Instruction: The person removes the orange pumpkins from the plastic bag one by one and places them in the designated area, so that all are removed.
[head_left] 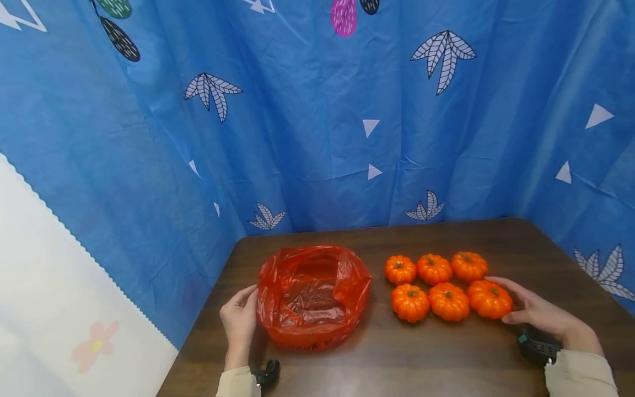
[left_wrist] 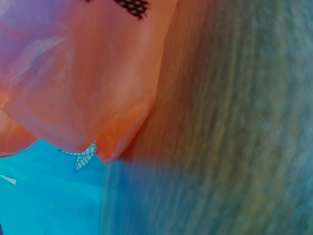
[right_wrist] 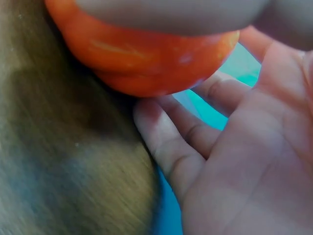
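A red plastic bag [head_left: 313, 336] stands on the table with its wide mouth facing up. My left hand [head_left: 240, 320] holds the bag's left edge, its fingertips partly hidden by the plastic. The left wrist view shows the bag's side [left_wrist: 83, 73] close up, without the hand. To the right of the bag, small orange pumpkins [head_left: 448, 302] sit in two rows of three. My right hand [head_left: 538, 311] grips the front-right pumpkin [head_left: 490, 299], thumb at its near side and fingers round its far side. In the right wrist view this pumpkin [right_wrist: 142, 63] still rests on the table.
The brown wooden table [head_left: 387, 364] runs back to a blue patterned curtain [head_left: 322, 138]. On the left hangs a white cloth [head_left: 59, 275]. Each wrist carries a black strapped device, one on the left [head_left: 268, 374] and one on the right [head_left: 538, 347].
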`<state>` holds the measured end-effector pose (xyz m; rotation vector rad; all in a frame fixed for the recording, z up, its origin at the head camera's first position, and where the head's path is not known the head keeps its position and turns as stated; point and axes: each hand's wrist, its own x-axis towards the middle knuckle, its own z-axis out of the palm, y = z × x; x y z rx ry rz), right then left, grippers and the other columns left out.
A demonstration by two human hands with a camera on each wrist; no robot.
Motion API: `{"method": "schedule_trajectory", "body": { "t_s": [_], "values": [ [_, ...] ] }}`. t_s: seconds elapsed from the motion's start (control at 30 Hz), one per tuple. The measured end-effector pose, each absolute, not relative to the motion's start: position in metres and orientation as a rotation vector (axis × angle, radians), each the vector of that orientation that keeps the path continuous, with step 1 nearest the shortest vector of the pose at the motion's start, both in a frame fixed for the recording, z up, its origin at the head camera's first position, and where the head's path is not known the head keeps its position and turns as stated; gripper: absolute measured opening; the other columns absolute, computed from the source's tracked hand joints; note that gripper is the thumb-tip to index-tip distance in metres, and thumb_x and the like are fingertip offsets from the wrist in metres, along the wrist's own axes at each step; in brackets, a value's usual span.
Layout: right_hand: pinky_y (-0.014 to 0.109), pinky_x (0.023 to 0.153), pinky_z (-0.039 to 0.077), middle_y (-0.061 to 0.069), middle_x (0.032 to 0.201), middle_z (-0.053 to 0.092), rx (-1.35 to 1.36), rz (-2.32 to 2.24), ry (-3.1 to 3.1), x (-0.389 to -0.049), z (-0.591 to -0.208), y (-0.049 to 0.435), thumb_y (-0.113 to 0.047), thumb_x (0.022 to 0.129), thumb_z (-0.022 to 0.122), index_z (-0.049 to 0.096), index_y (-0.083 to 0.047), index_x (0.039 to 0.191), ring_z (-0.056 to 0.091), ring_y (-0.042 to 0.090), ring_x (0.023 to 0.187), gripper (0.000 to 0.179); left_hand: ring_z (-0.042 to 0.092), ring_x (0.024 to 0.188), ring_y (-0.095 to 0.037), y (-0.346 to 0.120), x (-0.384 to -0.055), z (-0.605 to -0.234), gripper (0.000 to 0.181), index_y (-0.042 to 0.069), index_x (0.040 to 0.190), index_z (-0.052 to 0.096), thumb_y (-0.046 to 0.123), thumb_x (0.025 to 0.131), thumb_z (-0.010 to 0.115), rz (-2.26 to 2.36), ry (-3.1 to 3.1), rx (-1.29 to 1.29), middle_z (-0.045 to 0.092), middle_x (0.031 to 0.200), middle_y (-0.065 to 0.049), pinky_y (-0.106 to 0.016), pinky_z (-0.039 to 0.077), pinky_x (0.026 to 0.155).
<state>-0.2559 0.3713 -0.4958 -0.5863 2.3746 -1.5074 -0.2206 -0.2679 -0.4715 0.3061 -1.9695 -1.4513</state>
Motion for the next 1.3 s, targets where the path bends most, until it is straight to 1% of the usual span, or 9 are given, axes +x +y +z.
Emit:
{"method": "schedule_trajectory", "body": {
  "t_s": [0.27, 0.47, 0.7, 0.8, 0.9, 0.97, 1.07, 1.17, 1.3],
  "values": [
    [0.015, 0.082, 0.046, -0.043, 0.130, 0.035, -0.634, -1.498, 2.424, -0.258, -0.496, 0.368, -0.007, 0.089, 0.066, 0.028, -0.005, 0.153, 0.041, -0.021, 0.110, 0.074, 0.068, 0.074, 0.005, -0.269, -0.222, -0.468, 0.013, 0.000, 0.101, 0.078, 0.006, 0.091, 0.072, -1.435, -1.961, 0.286, 0.076, 0.099, -0.023, -0.012, 0.057, 0.067],
    [0.025, 0.083, 0.047, -0.046, 0.126, 0.033, -0.550, -1.472, 2.410, -0.256, -0.497, 0.369, -0.009, 0.089, 0.068, 0.024, -0.007, 0.154, 0.039, -0.023, 0.108, 0.079, 0.068, 0.075, 0.005, -0.269, -0.223, -0.469, 0.014, 0.001, 0.101, 0.078, 0.008, 0.091, 0.072, -1.445, -1.990, 0.306, 0.076, 0.100, -0.022, -0.011, 0.056, 0.067],
    [0.015, 0.080, 0.047, -0.045, 0.126, 0.034, -0.567, -1.476, 2.397, -0.257, -0.496, 0.372, -0.010, 0.090, 0.066, 0.023, -0.006, 0.155, 0.039, -0.024, 0.108, 0.077, 0.068, 0.073, 0.004, -0.269, -0.224, -0.467, 0.013, 0.001, 0.100, 0.078, 0.007, 0.091, 0.073, -1.400, -1.994, 0.250, 0.076, 0.097, -0.021, -0.011, 0.056, 0.067],
    [0.015, 0.081, 0.048, -0.022, 0.140, 0.042, -0.515, -1.410, 2.440, -0.257, -0.490, 0.371, -0.014, 0.092, 0.066, 0.021, 0.002, 0.153, 0.038, -0.026, 0.104, 0.078, 0.070, 0.076, 0.001, -0.271, -0.224, -0.466, 0.014, 0.003, 0.102, 0.078, 0.010, 0.091, 0.073, -1.380, -2.036, 0.264, 0.077, 0.099, -0.019, -0.010, 0.056, 0.068],
    [0.015, 0.079, 0.050, 0.023, 0.146, 0.045, -0.484, -1.321, 2.538, -0.256, -0.481, 0.367, -0.018, 0.094, 0.064, 0.022, 0.012, 0.148, 0.040, -0.024, 0.101, 0.075, 0.073, 0.081, -0.007, -0.272, -0.224, -0.466, 0.016, 0.005, 0.104, 0.078, 0.013, 0.092, 0.073, -1.359, -2.089, 0.276, 0.077, 0.101, -0.017, -0.010, 0.056, 0.069],
    [0.016, 0.078, 0.051, 0.043, 0.143, 0.038, -0.444, -1.258, 2.621, -0.255, -0.472, 0.364, -0.022, 0.097, 0.062, 0.025, 0.014, 0.147, 0.049, -0.014, 0.105, 0.071, 0.075, 0.084, -0.014, -0.273, -0.223, -0.465, 0.017, 0.006, 0.105, 0.078, 0.014, 0.092, 0.072, -1.330, -2.131, 0.265, 0.077, 0.102, -0.016, -0.011, 0.056, 0.070],
    [0.025, 0.079, 0.057, 0.043, 0.142, 0.040, -0.381, -1.185, 2.749, -0.253, -0.458, 0.358, -0.026, 0.099, 0.059, 0.030, 0.014, 0.146, 0.059, 0.023, 0.116, 0.068, 0.076, 0.088, -0.022, -0.276, -0.221, -0.464, 0.016, 0.006, 0.106, 0.078, 0.013, 0.092, 0.073, -1.269, -2.194, 0.203, 0.077, 0.102, -0.015, -0.012, 0.057, 0.071],
    [0.048, 0.087, 0.058, 0.042, 0.142, 0.041, -0.365, -1.138, 2.857, -0.252, -0.443, 0.347, -0.028, 0.101, 0.059, 0.033, 0.013, 0.145, 0.047, 0.054, 0.121, 0.066, 0.075, 0.090, -0.025, -0.281, -0.221, -0.459, 0.018, 0.006, 0.107, 0.077, 0.011, 0.090, 0.074, -1.157, -2.248, 0.081, 0.077, 0.103, -0.013, -0.015, 0.058, 0.073],
    [0.071, 0.095, 0.043, 0.040, 0.143, 0.043, -0.412, -1.074, 2.965, -0.255, -0.424, 0.327, -0.032, 0.100, 0.061, 0.039, 0.010, 0.144, 0.041, 0.057, 0.125, 0.064, 0.076, 0.088, -0.026, -0.292, -0.224, -0.450, 0.027, 0.006, 0.114, 0.075, 0.014, 0.088, 0.077, -0.956, -2.343, -0.127, 0.077, 0.109, -0.013, -0.030, 0.062, 0.075]
  ]
}}
